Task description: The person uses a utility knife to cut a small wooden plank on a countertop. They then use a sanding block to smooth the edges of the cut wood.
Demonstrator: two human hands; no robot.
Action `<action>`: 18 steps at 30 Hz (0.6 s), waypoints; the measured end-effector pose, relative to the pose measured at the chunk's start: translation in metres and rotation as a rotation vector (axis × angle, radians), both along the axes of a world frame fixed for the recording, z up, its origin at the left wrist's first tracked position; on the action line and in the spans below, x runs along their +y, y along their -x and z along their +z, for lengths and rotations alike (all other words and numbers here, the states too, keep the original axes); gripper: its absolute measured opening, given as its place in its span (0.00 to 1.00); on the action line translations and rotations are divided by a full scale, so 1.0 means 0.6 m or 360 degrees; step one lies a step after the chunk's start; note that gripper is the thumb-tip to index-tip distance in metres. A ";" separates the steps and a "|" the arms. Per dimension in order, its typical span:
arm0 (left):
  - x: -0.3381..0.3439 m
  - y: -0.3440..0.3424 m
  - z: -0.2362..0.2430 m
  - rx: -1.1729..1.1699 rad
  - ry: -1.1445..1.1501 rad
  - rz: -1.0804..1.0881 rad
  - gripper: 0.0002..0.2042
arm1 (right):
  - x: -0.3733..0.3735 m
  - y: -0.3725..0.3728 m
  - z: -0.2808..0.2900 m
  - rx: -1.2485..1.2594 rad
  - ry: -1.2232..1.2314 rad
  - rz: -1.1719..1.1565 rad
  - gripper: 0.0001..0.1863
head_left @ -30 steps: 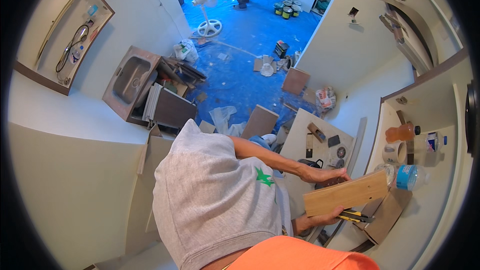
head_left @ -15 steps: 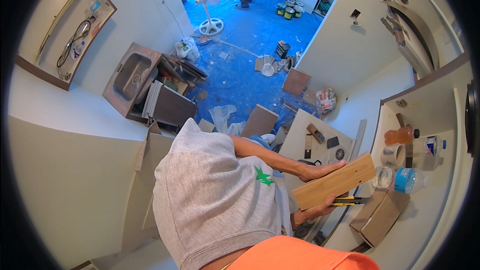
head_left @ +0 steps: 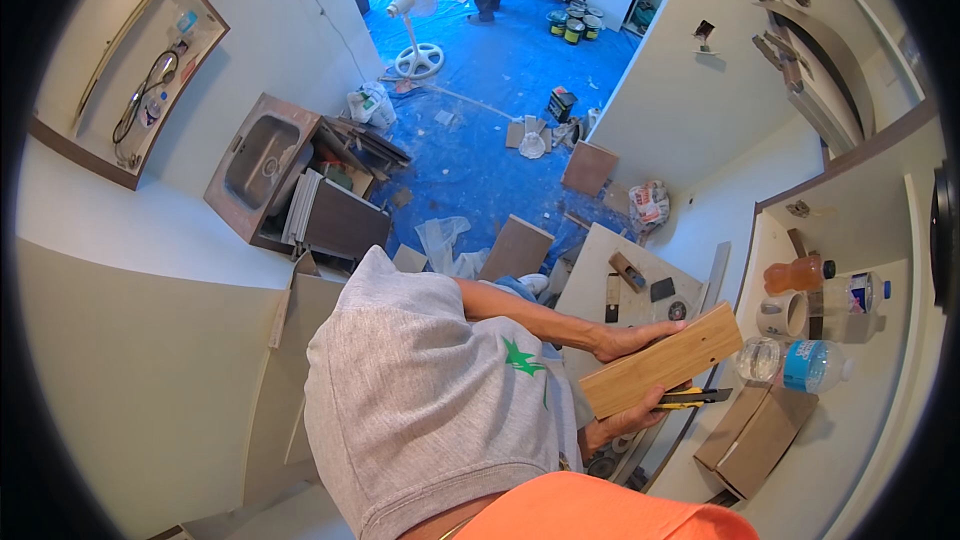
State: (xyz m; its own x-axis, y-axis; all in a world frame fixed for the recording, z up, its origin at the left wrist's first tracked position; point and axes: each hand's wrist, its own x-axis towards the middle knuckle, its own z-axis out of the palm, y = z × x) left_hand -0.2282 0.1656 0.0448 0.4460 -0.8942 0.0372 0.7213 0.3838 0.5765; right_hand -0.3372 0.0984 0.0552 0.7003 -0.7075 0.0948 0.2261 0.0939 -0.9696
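A light wooden board (head_left: 662, 360) with a small dark hole near its far end is held between my two hands. My left hand (head_left: 632, 338) lies along the board's upper edge, fingers pressed to it. Below the board, my right hand (head_left: 630, 418) supports its lower edge and grips a yellow-and-black utility knife (head_left: 688, 398), whose front end points right. The undersides of the board and some of the fingers are hidden.
Beyond the board, a worktable (head_left: 600, 265) carries a hand plane (head_left: 628, 271) and a black pad (head_left: 662, 289). Right, a shelf holds a water bottle (head_left: 812, 364), a tape roll (head_left: 782, 315) and a cardboard box (head_left: 757, 437). Further off are a sink unit (head_left: 265, 165) and a fan (head_left: 412, 0).
The board has shifted slightly left in the picture, its far end a little lower. Both hands keep their hold. In the background, a second person's legs have come further into view.
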 end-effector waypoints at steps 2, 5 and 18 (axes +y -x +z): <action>-0.005 -0.001 -0.003 0.0037 0.0026 -0.0037 0.45 | -0.001 -0.001 0.001 -0.0023 -0.0038 0.0014 0.41; -0.012 -0.002 -0.007 0.0055 -0.0003 -0.0029 0.46 | -0.005 -0.003 0.000 -0.0023 -0.0035 0.0010 0.41; -0.028 -0.007 -0.004 0.0136 0.0095 -0.0098 0.44 | -0.035 -0.014 -0.029 -0.0104 -0.0044 0.0029 0.38</action>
State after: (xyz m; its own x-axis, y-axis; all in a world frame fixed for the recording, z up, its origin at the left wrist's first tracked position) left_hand -0.2239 0.1486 0.0422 0.3942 -0.9174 0.0553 0.7901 0.3690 0.4894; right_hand -0.3286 0.0777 0.0377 0.7059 -0.6978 0.1216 0.2870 0.1249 -0.9498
